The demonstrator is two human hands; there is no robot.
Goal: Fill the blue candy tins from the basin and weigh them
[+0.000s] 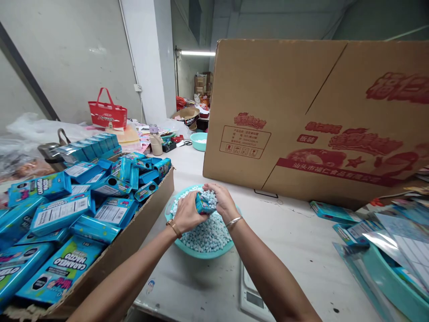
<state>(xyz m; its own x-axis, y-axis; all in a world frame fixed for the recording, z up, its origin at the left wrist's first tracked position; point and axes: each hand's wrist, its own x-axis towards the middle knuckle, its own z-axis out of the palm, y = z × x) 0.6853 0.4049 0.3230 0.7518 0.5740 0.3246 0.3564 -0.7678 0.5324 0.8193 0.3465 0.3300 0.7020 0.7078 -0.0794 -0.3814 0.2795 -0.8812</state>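
A teal bowl (187, 248) full of small pale blue candies (208, 232) sits on the white table in front of me. My left hand (186, 212) is closed around a small blue candy box (203, 205), held over the bowl. My right hand (219, 200) is cupped over the box's open top with a heap of candies under its fingers. Both wrists wear thin bracelets.
A cardboard tray (134, 237) heaped with blue candy boxes (63, 214) stands at left. A large printed carton (315, 120) stands behind the bowl. A scale (251, 295) lies at the near edge. Blue packets and plastic sheets (385, 237) pile at right. A second teal bowl (199, 141) and a red bag (107, 112) are farther back.
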